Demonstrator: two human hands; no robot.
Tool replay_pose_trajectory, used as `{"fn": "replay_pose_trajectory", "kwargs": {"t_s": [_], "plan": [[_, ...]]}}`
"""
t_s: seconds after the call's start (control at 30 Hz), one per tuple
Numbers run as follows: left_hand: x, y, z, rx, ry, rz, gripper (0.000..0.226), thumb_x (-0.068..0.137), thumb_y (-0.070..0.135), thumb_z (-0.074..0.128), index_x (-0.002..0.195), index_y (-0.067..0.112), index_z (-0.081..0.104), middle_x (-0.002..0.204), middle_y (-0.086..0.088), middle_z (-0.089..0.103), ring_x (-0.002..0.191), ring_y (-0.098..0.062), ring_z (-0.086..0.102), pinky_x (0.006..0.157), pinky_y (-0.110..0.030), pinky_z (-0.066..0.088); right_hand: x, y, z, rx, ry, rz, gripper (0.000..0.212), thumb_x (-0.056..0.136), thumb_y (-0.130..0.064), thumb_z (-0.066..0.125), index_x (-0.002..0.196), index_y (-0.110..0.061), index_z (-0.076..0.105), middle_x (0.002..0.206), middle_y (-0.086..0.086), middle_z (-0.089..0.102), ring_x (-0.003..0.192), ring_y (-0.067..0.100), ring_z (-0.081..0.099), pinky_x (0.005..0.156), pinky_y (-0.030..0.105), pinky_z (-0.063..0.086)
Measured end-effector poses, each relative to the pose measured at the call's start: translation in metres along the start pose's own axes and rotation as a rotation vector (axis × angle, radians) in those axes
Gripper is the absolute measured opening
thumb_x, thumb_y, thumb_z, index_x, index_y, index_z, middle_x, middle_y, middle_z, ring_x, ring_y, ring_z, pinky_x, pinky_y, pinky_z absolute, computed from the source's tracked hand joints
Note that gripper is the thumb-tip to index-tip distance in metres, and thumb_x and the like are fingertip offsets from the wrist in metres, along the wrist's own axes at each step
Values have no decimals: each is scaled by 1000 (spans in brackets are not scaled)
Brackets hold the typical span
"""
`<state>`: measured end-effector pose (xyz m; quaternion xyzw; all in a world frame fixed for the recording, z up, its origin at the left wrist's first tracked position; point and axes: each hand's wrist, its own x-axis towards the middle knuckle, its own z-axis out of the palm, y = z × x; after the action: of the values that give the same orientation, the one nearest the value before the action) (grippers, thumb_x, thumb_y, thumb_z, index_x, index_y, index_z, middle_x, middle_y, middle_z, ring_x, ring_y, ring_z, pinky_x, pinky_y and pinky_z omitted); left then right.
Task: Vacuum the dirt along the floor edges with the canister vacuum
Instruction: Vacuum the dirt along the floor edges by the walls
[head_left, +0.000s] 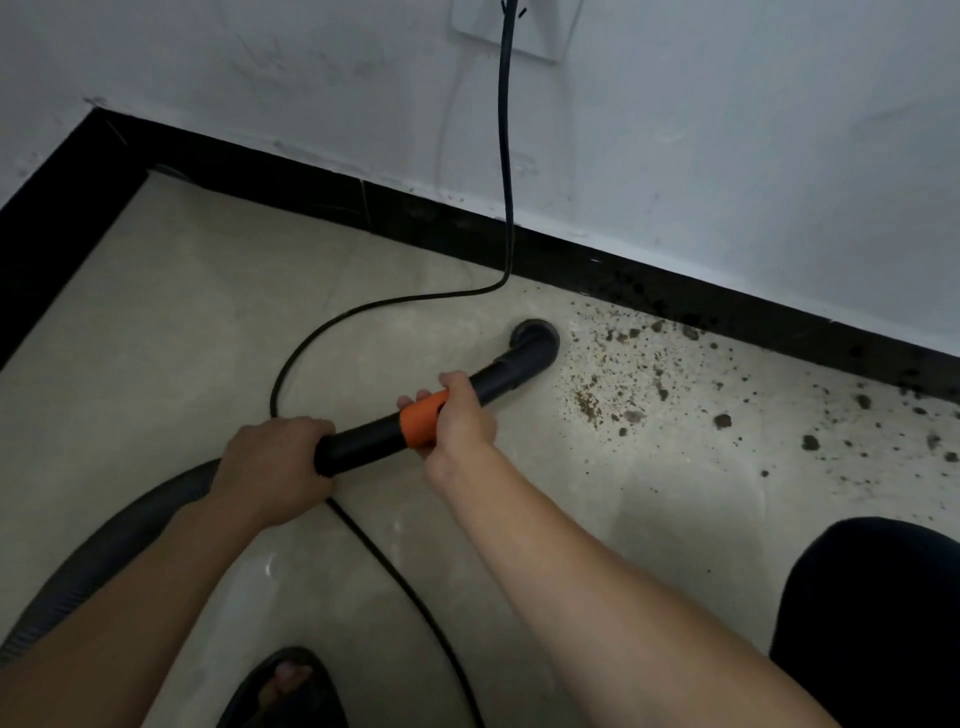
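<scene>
The sweep along the edge is under way: the left hand (270, 462) is clenched round the rear end of the black wand (363, 444), where the ribbed hose (119, 535) joins it. The right hand (460, 415) grasps the orange collar (423, 418) further forward. The round nozzle (535, 345) sits mouth-down on the pale floor (208, 312), near the black baseboard (571, 254) at its 12 o'clock. The dirt (634, 379) begins just beside the nozzle at 3 o'clock and spreads on toward 4 o'clock, thickest against the baseboard. The canister itself is out of view. The next move likely calls for sliding the nozzle toward 3 o'clock, flat and close to the baseboard, minding the power cord (506, 156) that loops at 9 o'clock of the wand.
</scene>
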<state>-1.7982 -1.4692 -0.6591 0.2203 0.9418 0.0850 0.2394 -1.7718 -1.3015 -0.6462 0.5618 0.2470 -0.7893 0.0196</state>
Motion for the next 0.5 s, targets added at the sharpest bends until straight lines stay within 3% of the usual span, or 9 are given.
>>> {"fn": "replay_pose_trajectory", "kwargs": {"t_s": [0.13, 0.23, 0.37, 0.5], "plan": [[19, 31, -5, -77, 93, 103, 20, 77, 24, 69, 93, 20, 57, 85, 0, 60, 76, -19, 56, 57, -29, 36, 25, -49, 5, 8, 1, -106, 10, 89, -10, 63, 92, -8, 53, 72, 9, 54, 49, 20, 56, 52, 30, 57], [21, 28, -12, -75, 109, 76, 23, 76, 25, 69, 95, 18, 57, 85, -1, 60, 75, -20, 56, 55, -28, 36, 28, -50, 14, -55, -36, -85, 19, 88, -10, 64, 104, -8, 54, 77, 10, 56, 56, 20, 57, 51, 29, 56], [-1, 1, -7, -65, 143, -11, 20, 73, 25, 72, 81, 20, 54, 73, 3, 57, 64, -16, 55, 48, -24, 32, 20, -22, 29, -109, -102, -45, 25, 88, -12, 66, 109, -5, 54, 77, 10, 58, 58, 20, 59, 53, 31, 58], [-31, -34, 1, -1, 109, -60, 29, 67, 23, 75, 64, 31, 47, 62, 8, 54, 58, -15, 53, 51, -26, 32, -6, 31, 17, -57, -67, 43, 12, 89, -11, 64, 91, -8, 53, 70, 9, 57, 63, 25, 61, 58, 32, 56]]}}
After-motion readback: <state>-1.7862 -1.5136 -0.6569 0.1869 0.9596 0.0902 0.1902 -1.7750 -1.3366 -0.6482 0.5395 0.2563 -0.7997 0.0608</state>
